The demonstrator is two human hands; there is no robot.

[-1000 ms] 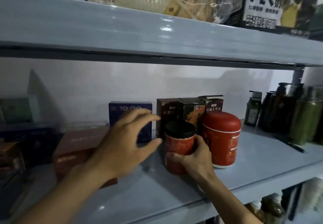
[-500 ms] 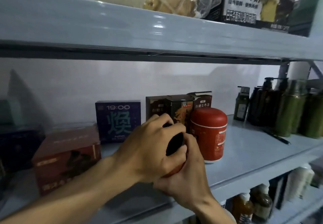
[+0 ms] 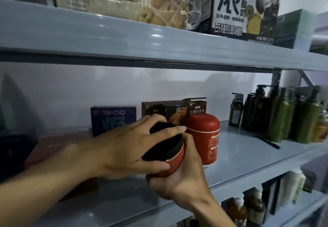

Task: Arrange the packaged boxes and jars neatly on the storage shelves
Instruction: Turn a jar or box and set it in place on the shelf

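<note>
A small red jar with a black lid (image 3: pixel 166 143) is tilted towards me above the middle shelf (image 3: pixel 239 157). My right hand (image 3: pixel 182 179) grips its body from below. My left hand (image 3: pixel 131 148) wraps over the black lid, fingers curled round its rim. Just right of it a taller red canister (image 3: pixel 204 138) stands upright on the shelf. Behind them stand dark brown boxes (image 3: pixel 170 109) and a blue box marked 19:00 (image 3: pixel 113 118). A reddish-brown box (image 3: pixel 53 147) lies at the left, largely hidden by my left forearm.
Dark and green pump bottles (image 3: pixel 282 115) crowd the shelf's right end, with a black pen (image 3: pixel 269 143) lying in front of them. Large snack cartons (image 3: pixel 245 8) fill the shelf above. More bottles (image 3: pixel 252 209) stand on the shelf below.
My left hand moved from hovering near the blue box onto the jar's lid. The jar has lifted off the shelf and tipped towards me, held in both hands.
</note>
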